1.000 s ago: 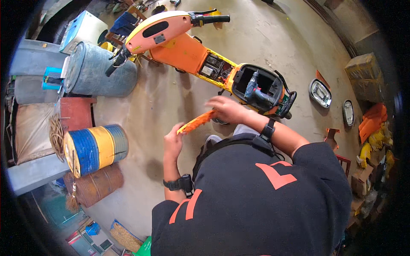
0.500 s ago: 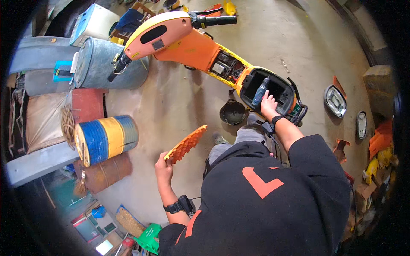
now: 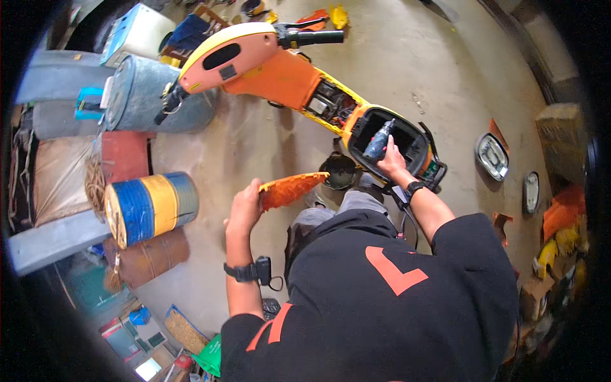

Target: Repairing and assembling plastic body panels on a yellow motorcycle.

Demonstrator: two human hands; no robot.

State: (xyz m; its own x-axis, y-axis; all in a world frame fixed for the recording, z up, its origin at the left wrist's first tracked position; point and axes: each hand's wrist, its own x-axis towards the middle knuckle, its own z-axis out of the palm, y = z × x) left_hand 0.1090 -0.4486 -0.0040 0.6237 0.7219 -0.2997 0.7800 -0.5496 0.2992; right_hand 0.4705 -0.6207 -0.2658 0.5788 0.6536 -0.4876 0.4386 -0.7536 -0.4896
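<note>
Left hand [image 3: 244,209]: fingers closed on left end of orange panel [image 3: 291,190], raised above floor [image 3: 207,248]. Right hand [image 3: 394,164]: fingers curled round dark blue drill [image 3: 379,141], at open compartment [image 3: 412,135] of orange-yellow scooter [image 3: 280,76].

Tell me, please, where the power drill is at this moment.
In the head view, right of centre, the power drill is at the open black compartment of the orange scooter, with the right hand on it.
</note>
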